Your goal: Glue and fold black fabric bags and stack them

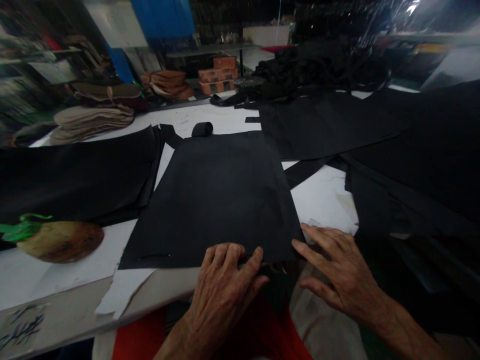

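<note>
Material, black and smooth, lies before me as one broad panel (217,200) at the near middle of the table (165,290), close to its near side. My left hand (227,280) is narrow, fingers bent and close together at the panel's near edge; whether thumb and forefinger pinch it, I cannot tell. My right hand (337,270) is spread wide at the near right corner, fingertips at the edge, and nothing shows in its grasp.

As I judge it, laying out this panel is done: it sits flat with no big crease, and I seem to be at the step of squaring or smoothing the near edge. A black strip (202,129) curls up at the far edge, and a short mark (154,256) shows by the near left corner; how either is fixed, I can't see. More may remain to handle: black sheets (75,175) lie stacked on the left, and other black pieces (326,122) lie at the far right. Which are finished and which are waiting, I cannot tell.
</note>
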A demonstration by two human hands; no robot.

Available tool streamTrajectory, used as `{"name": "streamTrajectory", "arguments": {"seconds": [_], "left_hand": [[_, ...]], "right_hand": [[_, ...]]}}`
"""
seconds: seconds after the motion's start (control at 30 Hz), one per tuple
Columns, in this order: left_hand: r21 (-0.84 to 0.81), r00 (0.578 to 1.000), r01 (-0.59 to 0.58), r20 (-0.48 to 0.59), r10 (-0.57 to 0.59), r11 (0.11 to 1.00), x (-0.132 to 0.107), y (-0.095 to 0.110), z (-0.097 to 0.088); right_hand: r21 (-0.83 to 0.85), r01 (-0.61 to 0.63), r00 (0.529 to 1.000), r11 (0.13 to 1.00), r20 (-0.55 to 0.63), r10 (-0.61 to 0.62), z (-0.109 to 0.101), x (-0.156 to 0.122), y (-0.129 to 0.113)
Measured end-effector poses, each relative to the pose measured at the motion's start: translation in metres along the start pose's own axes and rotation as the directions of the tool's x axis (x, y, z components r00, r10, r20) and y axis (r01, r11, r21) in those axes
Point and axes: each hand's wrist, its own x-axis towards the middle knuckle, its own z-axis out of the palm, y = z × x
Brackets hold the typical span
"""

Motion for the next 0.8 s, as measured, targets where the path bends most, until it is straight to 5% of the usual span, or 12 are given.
{"name": "streamTrajectory", "arguments": {"seconds": [0.3,0.6,0.8], "left_hand": [[-0.184,0.997,0.081,0.013,-0.08,0.98,0.001,-0.004,-0.002],[-0.436,0.984,0.179,0.06,-0.17,0.882,0.008,-0.014,-0.009],[-0.377,0.996,0.061,-0.033,-0.079,0.924,-0.008,-0.019,-0.006]], "right_hand": [[-0.023,0.049,0.995,0.999,0.092,-0.047,0.008,0.007,0.001],[-0.027,0.076,0.997,0.997,-0.009,-0.077,0.022,0.009,0.014],[-0.091,0.202,0.974,0.975,-0.085,-0.21,0.024,0.013,0.03]]}}
